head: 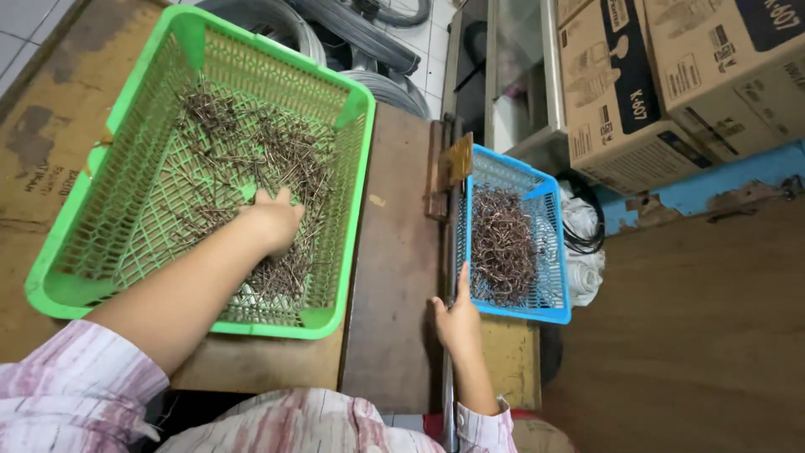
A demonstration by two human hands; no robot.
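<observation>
The person sits at a worn wooden bench (394,277) with a basket on either side. The left hand (272,220) is down inside the green plastic basket (126,151), fingers curled and pressed into the heap of thin brownish metal pins (251,151), so it looks like the picking step: gathering a pinch of straight pieces from the loose pile. Whether the fingers have actually closed on any pins I cannot tell, since the fingertips are buried among them. The right hand (459,317) rests against the near edge of the small blue basket (549,252), index finger stretched forward along the rim, the other fingers loosely bent and holding nothing that I can see. That basket holds a darker tangle of bent wire hooks (503,243), and just beyond its far left corner sits a small metal bending fixture (457,164) on the bench edge. The pins in the green basket lie flat on the mesh floor with no common direction; their long axes run every which way, many slanted from upper left to lower right, crossing one another. I judge that the next move calls for pinching out a single pin or a few cleanly from the crossing mass, lifting without snagging neighbours in the mesh. Cardboard boxes (671,75) stand stacked to the right.
</observation>
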